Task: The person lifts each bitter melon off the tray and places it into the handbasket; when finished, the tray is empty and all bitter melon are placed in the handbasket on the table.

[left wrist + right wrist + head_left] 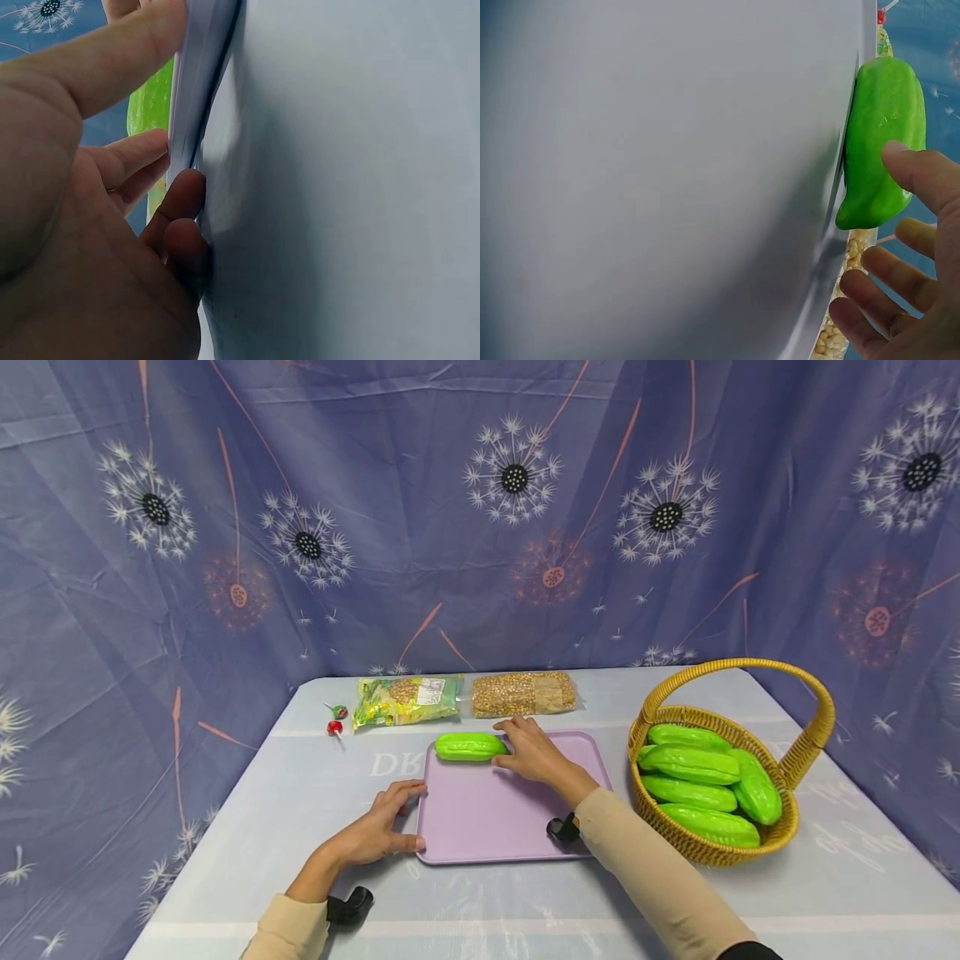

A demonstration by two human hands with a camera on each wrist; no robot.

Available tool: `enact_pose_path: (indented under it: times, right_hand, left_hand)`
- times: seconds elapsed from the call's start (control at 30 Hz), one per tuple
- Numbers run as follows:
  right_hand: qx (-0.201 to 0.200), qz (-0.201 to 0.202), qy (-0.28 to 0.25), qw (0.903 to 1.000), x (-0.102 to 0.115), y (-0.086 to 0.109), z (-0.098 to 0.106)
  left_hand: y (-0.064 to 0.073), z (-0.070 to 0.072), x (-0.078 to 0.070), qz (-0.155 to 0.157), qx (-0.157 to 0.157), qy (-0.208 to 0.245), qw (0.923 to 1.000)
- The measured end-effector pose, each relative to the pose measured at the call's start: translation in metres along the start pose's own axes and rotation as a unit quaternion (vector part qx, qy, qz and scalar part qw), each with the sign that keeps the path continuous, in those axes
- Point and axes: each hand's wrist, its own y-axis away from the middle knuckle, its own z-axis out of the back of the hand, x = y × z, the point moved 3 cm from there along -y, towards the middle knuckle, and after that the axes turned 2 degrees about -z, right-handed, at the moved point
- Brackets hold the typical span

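Note:
On the lilac tray (480,814) lies one bright green, ridged gourd-like vegetable (470,747), lengthwise near the tray's far left corner. My right hand (531,752) is over the far part of the tray, at the vegetable's right end. In the right wrist view the thumb (922,172) overlaps the green vegetable (881,142), while the other fingers are spread apart and hold nothing. My left hand (371,827) is at the tray's left side. Its thumb and fingertips are right at the rim (184,97), with the fingers extended rather than wrapped round it.
To the right stands a yellow wicker basket (648,806) with a tall handle, holding several similar green vegetables (690,762). Behind the tray lie a green-yellow packet (405,700) and a clear bag of grains (522,694). Two lollipops (335,727) are at the back left.

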Motion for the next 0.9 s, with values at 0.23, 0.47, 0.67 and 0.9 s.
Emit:
enact_pose_path:
  times: [0.23, 0.47, 0.67, 0.9]
  right_hand:
    - [0.006, 0.0, -0.007, 1.0, -0.001, -0.003, -0.004]
    - [0.011, 0.008, -0.021, 0.9997, 0.004, -0.005, -0.008]
    - [0.011, 0.013, -0.018, 0.9997, 0.008, -0.007, -0.009]
    - [0.012, 0.016, -0.018, 0.9996, 0.01, -0.008, -0.013]
  left_hand:
    - [0.001, 0.0, -0.001, -0.003, 0.0, -0.003, 1.0]
    - [0.001, 0.0, -0.001, 0.003, 0.002, 0.0, 1.0]
    - [0.001, 0.0, -0.001, 0.002, 0.001, 0.0, 1.0]
    - [0.0, -0.001, -0.001, 0.005, 0.0, 0.002, 1.0]
